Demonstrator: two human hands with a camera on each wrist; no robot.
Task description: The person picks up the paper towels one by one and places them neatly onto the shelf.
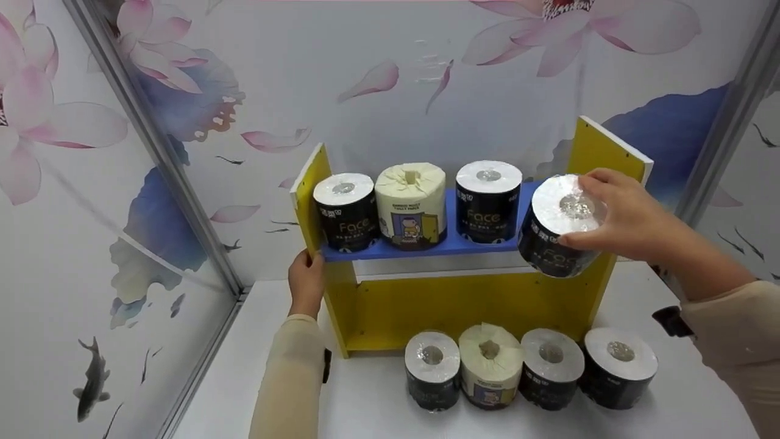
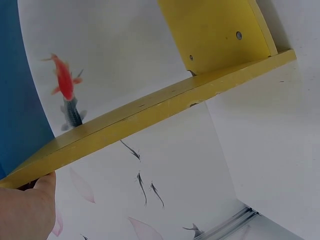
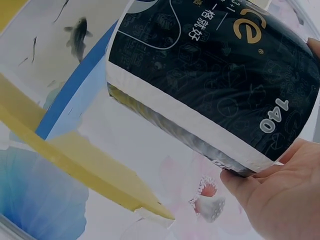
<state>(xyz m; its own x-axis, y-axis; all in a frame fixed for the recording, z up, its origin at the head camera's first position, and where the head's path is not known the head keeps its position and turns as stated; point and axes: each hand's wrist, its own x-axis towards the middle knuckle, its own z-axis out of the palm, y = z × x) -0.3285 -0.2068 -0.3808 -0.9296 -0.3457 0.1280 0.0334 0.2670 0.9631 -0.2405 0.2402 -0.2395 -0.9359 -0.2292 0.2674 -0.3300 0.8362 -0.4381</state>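
Note:
My right hand (image 1: 634, 213) grips a black-wrapped toilet paper roll (image 1: 559, 228) by its upper part, tilted, in front of the right end of the blue shelf board (image 1: 420, 247). In the right wrist view, the roll's black wrapper (image 3: 210, 85) fills the upper right, the hand (image 3: 280, 195) beside it. My left hand (image 1: 306, 281) holds the yellow left side panel (image 1: 337, 286) of the rack near the board; the left wrist view shows that hand (image 2: 27, 212) against the panel's edge. On the board stand a black roll (image 1: 346, 213), a cream roll (image 1: 411, 207) and another black roll (image 1: 487, 204).
In front of the rack, several rolls stand in a row on the white table (image 1: 365, 402): a black one (image 1: 431, 372), a cream one (image 1: 490, 366) and more black ones (image 1: 618, 369). A yellow back board (image 1: 463, 305) spans the lower level. Flower-printed walls enclose the table.

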